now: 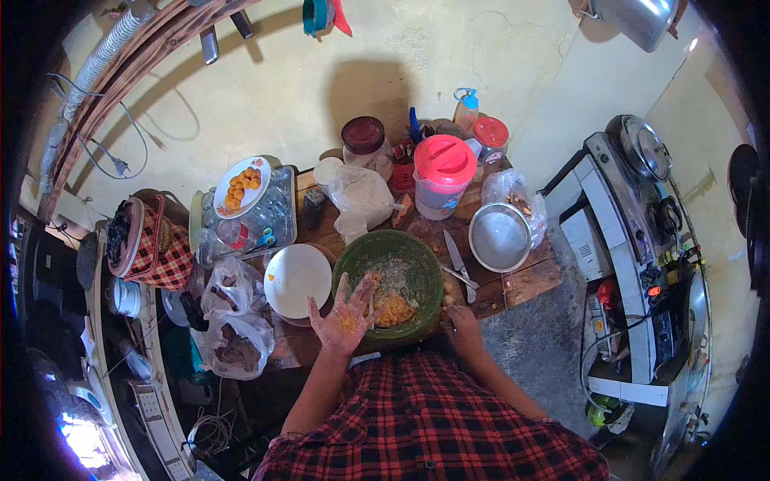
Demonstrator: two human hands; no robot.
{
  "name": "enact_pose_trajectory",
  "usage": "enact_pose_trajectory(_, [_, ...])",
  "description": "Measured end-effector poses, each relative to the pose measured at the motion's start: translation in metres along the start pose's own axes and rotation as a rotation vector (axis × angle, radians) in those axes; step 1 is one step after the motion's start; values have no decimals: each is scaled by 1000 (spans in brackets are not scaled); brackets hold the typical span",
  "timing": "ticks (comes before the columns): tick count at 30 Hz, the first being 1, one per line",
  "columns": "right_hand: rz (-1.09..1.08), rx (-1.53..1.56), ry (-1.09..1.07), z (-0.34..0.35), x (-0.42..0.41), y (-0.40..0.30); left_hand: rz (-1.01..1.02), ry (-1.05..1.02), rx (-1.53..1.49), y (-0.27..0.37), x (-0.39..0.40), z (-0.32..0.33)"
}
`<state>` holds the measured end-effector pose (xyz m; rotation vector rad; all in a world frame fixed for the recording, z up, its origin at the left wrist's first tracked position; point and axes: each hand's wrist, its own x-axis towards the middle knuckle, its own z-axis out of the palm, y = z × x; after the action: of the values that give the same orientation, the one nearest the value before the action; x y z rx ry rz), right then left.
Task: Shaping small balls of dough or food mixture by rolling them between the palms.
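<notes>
A dark green bowl (pixel 385 242) stands at the table's front edge, before my chest. Inside it lies a lump of orange mash (pixel 394 311), with white powder dusted around it. Over the bowl's left side, my left hand (pixel 346 315) is turned palm up with spread fingers. Orange and whitish residue coats its fingers, and a small orange dab sits on the palm. My right hand (pixel 464 337) is at the table edge, right of the bowl, its fingers bent and partly hidden. Left of the bowl is a white bowl (pixel 298 281) with an orange speck inside.
Right of the green bowl lie a knife (pixel 457 255) and a metal sieve (pixel 500 237). Behind stand a red-lidded plastic pitcher (pixel 444 180) and a plastic bag (pixel 364 195). A plate (pixel 255 198) of orange balls rests on glassware at left. A gas stove (pixel 625 186) is at right.
</notes>
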<state>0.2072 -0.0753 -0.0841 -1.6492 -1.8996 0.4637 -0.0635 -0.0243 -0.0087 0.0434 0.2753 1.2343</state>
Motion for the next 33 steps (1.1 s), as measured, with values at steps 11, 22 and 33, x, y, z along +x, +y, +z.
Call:
enact_pose_trajectory(11, [16,53,166,-42,24,-39,267,318,1060,22,4,-19])
enact_pose_trajectory(22, [-142,44,-207,26,82,-81,861,488,2219,15,-9,-37])
enact_pose_trajectory(33, [116,-459,-521,92,132,-117,278,550,1725,25,-9,-54])
